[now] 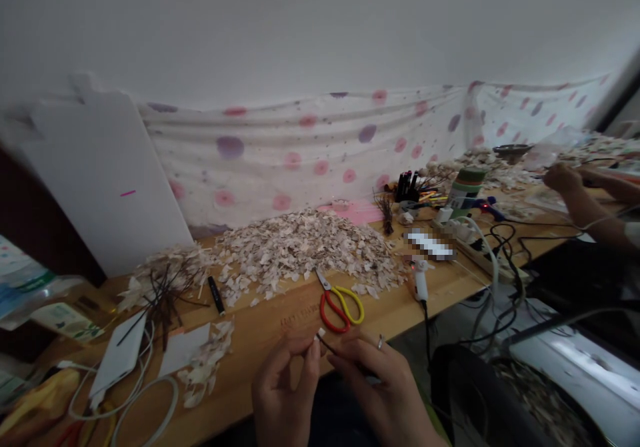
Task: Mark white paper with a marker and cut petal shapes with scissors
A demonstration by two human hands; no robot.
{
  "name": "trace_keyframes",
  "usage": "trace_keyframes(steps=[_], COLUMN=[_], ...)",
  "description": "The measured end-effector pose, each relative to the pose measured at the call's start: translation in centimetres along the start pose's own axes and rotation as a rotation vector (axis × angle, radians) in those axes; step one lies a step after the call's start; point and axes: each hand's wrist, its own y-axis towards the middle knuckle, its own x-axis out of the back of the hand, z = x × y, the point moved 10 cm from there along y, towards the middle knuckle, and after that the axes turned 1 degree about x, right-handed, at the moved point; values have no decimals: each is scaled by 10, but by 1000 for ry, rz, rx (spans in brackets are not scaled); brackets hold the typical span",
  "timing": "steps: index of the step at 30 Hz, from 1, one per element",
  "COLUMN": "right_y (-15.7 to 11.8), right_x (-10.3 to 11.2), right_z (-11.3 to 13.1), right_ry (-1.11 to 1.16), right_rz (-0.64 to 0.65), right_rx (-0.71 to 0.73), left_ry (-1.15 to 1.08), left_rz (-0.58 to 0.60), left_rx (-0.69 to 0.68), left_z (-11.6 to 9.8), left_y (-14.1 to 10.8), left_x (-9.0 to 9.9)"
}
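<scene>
Two pinches showed: left hand (289,372) gripped a white piece (321,332), right hand (376,372) a dark stem (327,345); fitting seemed underway, needing steady alignment

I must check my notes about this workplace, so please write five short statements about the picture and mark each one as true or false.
1. The scissors have one red and one yellow handle. True.
2. The left hand is gripping the scissors. False: they lie on the table, and this hand has a small pale piece at its fingertips.
3. The right hand holds a thin dark stick. True.
4. The black marker is to the right of the scissors in the picture. False: it is to their left.
5. The large pile of pale flakes lies in front of a spotted cloth. True.
</scene>
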Motion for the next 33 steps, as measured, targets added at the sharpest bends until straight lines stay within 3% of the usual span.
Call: trace_keyframes(steps=[7, 13, 20, 33], right_y=[3, 0, -1, -5], right_x=[-2, -8, -15, -23], right_z=[-3, -17, -20, -20], right_ry=[59, 147, 219, 487], right_rz=[50, 107, 165, 258], right_rx=[-93, -215, -282, -342], left_ry=[-42, -148, -181, -155], left_rz=[-14, -100, -82, -56], left_rx=[83, 141, 182, 114], left_z=[7, 3, 10, 3], left_y=[0, -4, -10, -4], left_x=[1, -2, -9, -3])
